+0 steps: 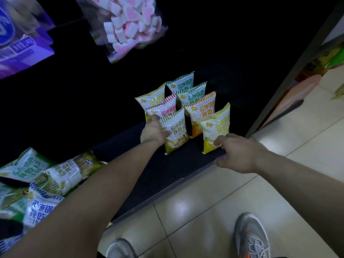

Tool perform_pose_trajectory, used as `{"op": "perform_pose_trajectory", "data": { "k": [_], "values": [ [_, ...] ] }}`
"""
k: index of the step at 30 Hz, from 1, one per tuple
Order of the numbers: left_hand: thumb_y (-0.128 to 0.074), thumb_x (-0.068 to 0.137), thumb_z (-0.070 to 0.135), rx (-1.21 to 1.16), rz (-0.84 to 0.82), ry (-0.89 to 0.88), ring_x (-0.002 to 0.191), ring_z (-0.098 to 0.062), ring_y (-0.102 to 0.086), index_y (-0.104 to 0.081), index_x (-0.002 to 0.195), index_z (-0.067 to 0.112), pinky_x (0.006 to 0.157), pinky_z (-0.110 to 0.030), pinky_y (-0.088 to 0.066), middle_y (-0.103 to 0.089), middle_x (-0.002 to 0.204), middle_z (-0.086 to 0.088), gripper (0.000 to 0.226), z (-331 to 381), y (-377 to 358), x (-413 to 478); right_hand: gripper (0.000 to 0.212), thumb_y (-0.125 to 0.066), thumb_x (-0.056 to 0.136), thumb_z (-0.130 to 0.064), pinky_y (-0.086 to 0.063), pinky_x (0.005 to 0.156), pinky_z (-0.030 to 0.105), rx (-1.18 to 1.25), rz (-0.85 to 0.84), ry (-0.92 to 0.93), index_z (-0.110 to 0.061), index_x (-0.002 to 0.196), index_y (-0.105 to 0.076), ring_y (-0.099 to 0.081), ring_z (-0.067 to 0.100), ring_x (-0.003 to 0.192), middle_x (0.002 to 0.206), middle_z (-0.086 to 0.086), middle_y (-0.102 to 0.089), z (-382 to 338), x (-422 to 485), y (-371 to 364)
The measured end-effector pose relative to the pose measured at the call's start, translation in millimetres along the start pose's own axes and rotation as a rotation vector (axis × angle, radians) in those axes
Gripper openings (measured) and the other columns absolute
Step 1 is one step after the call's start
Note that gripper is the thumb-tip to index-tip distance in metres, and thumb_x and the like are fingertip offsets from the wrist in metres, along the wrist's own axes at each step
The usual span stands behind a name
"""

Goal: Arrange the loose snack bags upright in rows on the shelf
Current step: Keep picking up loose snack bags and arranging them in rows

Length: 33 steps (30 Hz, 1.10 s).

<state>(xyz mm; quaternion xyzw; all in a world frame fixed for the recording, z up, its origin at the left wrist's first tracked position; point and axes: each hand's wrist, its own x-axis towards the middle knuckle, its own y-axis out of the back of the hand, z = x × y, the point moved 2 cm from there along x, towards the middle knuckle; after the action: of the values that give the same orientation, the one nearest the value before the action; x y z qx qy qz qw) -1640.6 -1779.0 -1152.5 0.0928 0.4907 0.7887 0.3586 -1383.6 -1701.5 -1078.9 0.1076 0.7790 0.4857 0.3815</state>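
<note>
Fingers [220,141] of your right hand [240,153] were curled loosely and apart, just touching the lower right edge of the yellow bag [216,131] that stood upright at the front right of the shelf [186,164]; they pinched nothing that I could make out. Your left hand [153,132] lay against the left side of the olive-green bag [175,132] at the front of the neighbouring row, thumb on its face, but whether it gripped or only steadied the bag I could not tell. Behind those two stood five more bags in two rows running back from the front edge, their long axes upright. Loose bags [46,175] lay flat in a heap toward the left end of the shelf, well apart from the rows and beside your left forearm. Judging from that, your left hand was the nearer one for fetching the next bag, which would need turning upright.
</note>
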Motion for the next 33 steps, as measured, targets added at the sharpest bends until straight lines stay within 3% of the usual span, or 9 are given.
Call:
{"op": "perform_pose_trajectory", "data": {
  "k": [4, 9, 16, 19, 25, 30, 33],
  "values": [
    [-0.081, 0.077, 0.040, 0.185, 0.002, -0.056, 0.126, -0.028, -0.048, -0.037, 0.142, 0.018, 0.094, -0.045, -0.050, -0.042, 0.141, -0.007, 0.082, 4, 9, -4, 0.066, -0.064, 0.085, -0.053, -0.049, 0.094, 0.042, -0.023, 0.016, 0.001, -0.028, 0.142, -0.041, -0.052, 0.024, 0.118, 0.130, 0.000, -0.046, -6, -1, 3],
    [-0.078, 0.078, 0.044, 0.240, 0.001, -0.115, 0.126, -0.028, -0.045, -0.037, 0.144, 0.017, 0.097, -0.044, -0.047, -0.044, 0.138, -0.008, 0.082, 3, 41, -20, 0.069, -0.065, 0.086, -0.053, -0.049, 0.093, 0.039, -0.043, 0.041, 0.036, -0.029, 0.145, -0.040, -0.051, 0.023, 0.121, 0.134, -0.001, -0.045, -29, -4, 10],
    [-0.067, 0.087, 0.048, 0.270, -0.117, -0.116, 0.126, -0.024, -0.047, -0.039, 0.145, 0.019, 0.100, -0.036, -0.045, -0.043, 0.141, -0.006, 0.071, -24, 109, -96, 0.063, -0.065, 0.087, -0.050, -0.049, 0.092, 0.041, -0.037, 0.091, 0.106, -0.025, 0.141, -0.044, -0.051, 0.024, 0.118, 0.134, 0.002, -0.046, -79, -9, 27],
    [-0.066, 0.088, 0.049, 0.345, -0.144, -0.094, 0.127, -0.024, -0.047, -0.039, 0.146, 0.019, 0.105, -0.036, -0.041, -0.043, 0.141, -0.005, 0.071, -59, 143, -139, 0.068, -0.064, 0.088, -0.048, -0.047, 0.096, 0.041, -0.001, 0.123, 0.154, -0.026, 0.147, -0.039, -0.048, 0.025, 0.127, 0.144, 0.002, -0.042, -113, -15, 27],
    [-0.061, 0.092, 0.050, 0.429, -0.154, -0.022, 0.126, -0.027, -0.049, -0.038, 0.146, 0.022, 0.099, -0.037, -0.043, -0.042, 0.145, -0.006, 0.066, -164, 210, -223, 0.061, -0.063, 0.088, -0.052, -0.049, 0.093, 0.042, -0.033, 0.093, 0.306, -0.028, 0.141, -0.045, -0.053, 0.021, 0.120, 0.136, -0.003, -0.048, -195, -29, 0],
    [-0.061, 0.090, 0.052, 0.401, -0.101, 0.151, 0.135, -0.027, -0.042, -0.036, 0.148, 0.022, 0.101, -0.039, -0.044, -0.036, 0.153, -0.008, 0.070, -261, 236, -263, 0.058, -0.063, 0.087, -0.053, -0.049, 0.092, 0.041, -0.121, -0.037, 0.339, -0.027, 0.138, -0.049, -0.055, 0.020, 0.115, 0.131, -0.003, -0.052, -259, -18, -54],
    [-0.063, 0.089, 0.051, 0.363, -0.086, 0.173, 0.125, -0.028, -0.050, -0.035, 0.148, 0.021, 0.094, -0.039, -0.047, -0.042, 0.146, -0.007, 0.071, -294, 236, -270, 0.059, -0.062, 0.088, -0.054, -0.050, 0.093, 0.040, -0.040, -0.116, 0.322, -0.025, 0.138, -0.049, -0.056, 0.022, 0.117, 0.134, 0.001, -0.056, -297, -2, -105]
  ]
}}
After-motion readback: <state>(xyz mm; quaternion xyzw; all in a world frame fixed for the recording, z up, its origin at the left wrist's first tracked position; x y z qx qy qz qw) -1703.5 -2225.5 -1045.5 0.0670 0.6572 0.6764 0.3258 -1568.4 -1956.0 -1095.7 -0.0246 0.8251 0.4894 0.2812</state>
